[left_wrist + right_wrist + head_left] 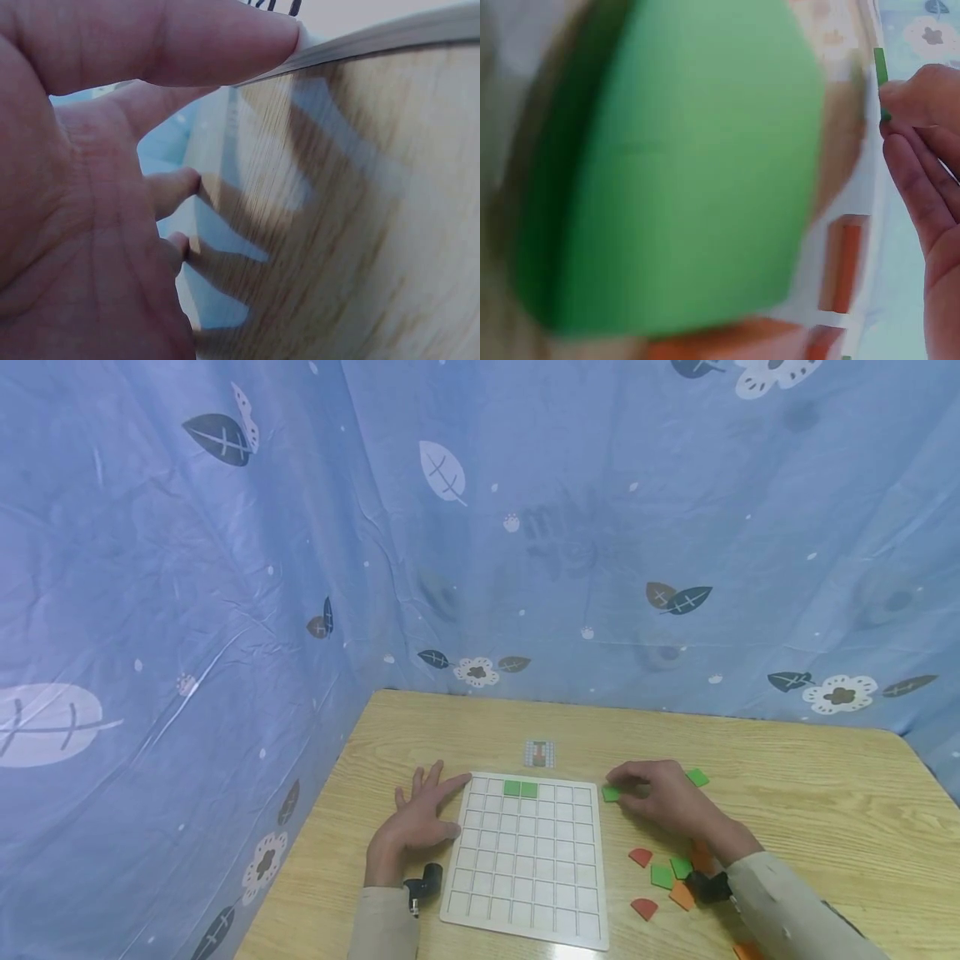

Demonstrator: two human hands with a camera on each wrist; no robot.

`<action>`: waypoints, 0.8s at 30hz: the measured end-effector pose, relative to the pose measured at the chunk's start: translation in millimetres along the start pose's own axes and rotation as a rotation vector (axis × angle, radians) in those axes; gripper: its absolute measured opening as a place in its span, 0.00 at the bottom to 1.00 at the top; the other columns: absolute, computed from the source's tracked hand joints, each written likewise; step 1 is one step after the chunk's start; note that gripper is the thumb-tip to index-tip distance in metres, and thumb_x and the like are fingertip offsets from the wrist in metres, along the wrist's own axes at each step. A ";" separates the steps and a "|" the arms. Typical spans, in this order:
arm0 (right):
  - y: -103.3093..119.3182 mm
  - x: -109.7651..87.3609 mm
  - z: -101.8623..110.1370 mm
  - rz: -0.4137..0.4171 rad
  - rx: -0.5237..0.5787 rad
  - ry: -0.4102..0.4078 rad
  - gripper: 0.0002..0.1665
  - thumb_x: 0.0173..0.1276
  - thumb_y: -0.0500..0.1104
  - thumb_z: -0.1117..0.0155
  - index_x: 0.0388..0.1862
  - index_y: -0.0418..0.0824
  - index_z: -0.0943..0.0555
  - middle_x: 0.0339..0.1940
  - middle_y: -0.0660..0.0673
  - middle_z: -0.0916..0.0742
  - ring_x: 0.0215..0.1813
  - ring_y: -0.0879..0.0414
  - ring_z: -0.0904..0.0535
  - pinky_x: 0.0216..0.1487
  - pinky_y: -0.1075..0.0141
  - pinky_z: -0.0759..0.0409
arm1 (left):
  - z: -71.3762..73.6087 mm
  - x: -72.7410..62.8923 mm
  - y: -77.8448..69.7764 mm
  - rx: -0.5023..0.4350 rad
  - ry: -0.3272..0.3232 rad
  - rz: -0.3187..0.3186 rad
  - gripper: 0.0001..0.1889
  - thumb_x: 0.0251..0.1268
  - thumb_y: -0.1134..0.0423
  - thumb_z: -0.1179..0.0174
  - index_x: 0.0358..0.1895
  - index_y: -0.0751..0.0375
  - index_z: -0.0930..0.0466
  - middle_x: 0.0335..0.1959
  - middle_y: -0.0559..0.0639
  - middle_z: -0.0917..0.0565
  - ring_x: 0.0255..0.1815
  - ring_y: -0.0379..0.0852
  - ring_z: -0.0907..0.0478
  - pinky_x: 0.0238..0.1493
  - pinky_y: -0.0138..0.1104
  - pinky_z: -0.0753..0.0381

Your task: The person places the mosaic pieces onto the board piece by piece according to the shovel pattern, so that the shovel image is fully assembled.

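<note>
A white gridded board [525, 860] lies on the wooden table, with two green square tiles [521, 788] side by side in its far row. My left hand [416, 818] has its fingers spread at the board's left side; in the left wrist view the thumb [225, 41] touches the board's edge. Just beyond the far right corner, my right hand [667, 793] pinches a green square tile [611, 793] between thumb and fingertips. In the right wrist view that held tile [881, 71] appears edge-on.
A small patterned card [539, 753] lies behind the board. Right of the board are red quarter-round pieces [640, 857], green squares [662, 877] and orange squares [682, 896], some partly under the right forearm. Another green square [697, 777] lies beyond the right hand. A blue curtain [570, 527] surrounds the table.
</note>
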State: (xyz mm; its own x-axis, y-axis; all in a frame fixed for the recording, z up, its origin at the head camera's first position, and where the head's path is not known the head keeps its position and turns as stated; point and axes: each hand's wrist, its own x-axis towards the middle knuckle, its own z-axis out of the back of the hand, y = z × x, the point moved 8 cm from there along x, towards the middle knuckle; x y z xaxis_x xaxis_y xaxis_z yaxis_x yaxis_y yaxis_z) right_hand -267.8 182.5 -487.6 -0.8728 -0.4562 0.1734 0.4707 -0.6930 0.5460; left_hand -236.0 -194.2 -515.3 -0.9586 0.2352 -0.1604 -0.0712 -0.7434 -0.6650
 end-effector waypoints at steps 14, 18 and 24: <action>37.1 -21.5 29.6 -0.008 0.040 -0.190 0.20 0.66 0.34 0.21 0.57 0.46 0.09 0.52 0.54 0.05 0.51 0.52 0.07 0.54 0.47 0.08 | 1.9 -0.6 -2.7 0.007 0.000 -0.004 0.49 0.50 0.68 0.30 0.83 0.45 0.28 0.92 0.66 0.52 0.92 0.75 0.68 0.80 0.80 0.76; 48.8 -26.1 34.3 -0.032 0.053 -0.228 0.20 0.66 0.35 0.20 0.56 0.47 0.08 0.50 0.56 0.05 0.50 0.52 0.07 0.54 0.50 0.08 | 1.7 -0.2 -2.0 0.012 0.000 -0.005 0.49 0.50 0.68 0.30 0.83 0.44 0.28 0.92 0.66 0.52 0.92 0.75 0.68 0.80 0.80 0.75; 63.9 -28.0 37.2 -0.043 0.084 -0.257 0.19 0.67 0.36 0.20 0.56 0.48 0.09 0.49 0.56 0.05 0.50 0.52 0.06 0.55 0.46 0.08 | 1.1 -0.2 -1.6 0.001 -0.001 -0.007 0.48 0.50 0.67 0.31 0.83 0.45 0.28 0.92 0.67 0.52 0.91 0.76 0.69 0.79 0.80 0.77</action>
State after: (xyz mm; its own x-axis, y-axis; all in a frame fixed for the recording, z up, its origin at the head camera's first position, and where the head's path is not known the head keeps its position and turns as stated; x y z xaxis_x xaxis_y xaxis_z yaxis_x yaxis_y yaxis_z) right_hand -218.0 171.7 -427.0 -0.9011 -0.2632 0.3447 0.4292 -0.6550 0.6219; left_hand -236.0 -193.7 -513.4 -0.9582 0.2404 -0.1549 -0.0786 -0.7423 -0.6654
